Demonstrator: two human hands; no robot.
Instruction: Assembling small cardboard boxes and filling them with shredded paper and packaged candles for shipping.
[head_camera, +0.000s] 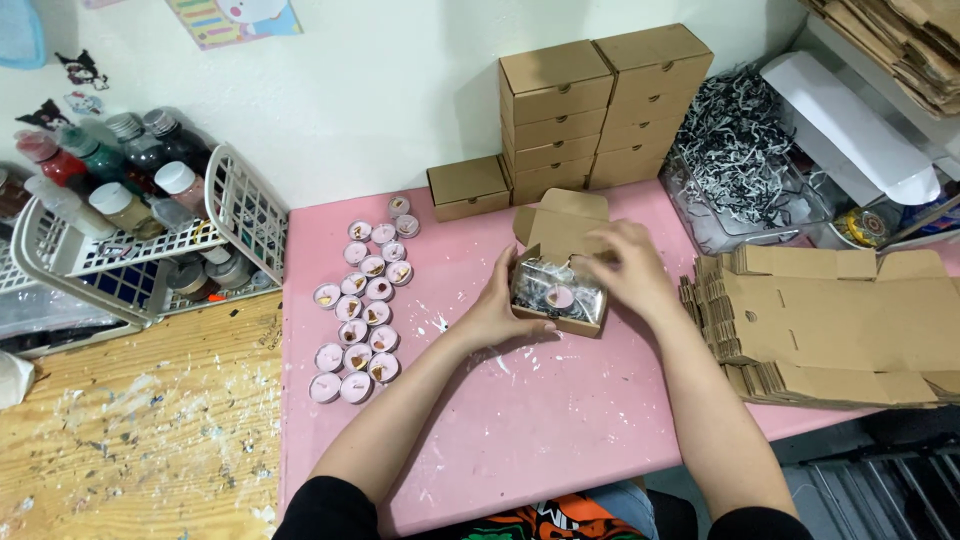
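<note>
On the pink worktop (520, 420), both hands, left (505, 305) and right (625, 268), close their grip around the light, crushable open brown cardboard box (556, 292), best held by its side walls.

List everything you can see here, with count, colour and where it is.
open box: one, brown, pink table centre, holding one pink candle on shredded paper
small candles: about twenty, pink, left on table
closed boxes: about nine, brown, stacked at wall
flat boxes: stack, brown, right
shredded paper: heap, black and white, clear tub behind
bottles: several, mixed colours, white basket left
pink table: one
hands: left and right on the open box
</note>
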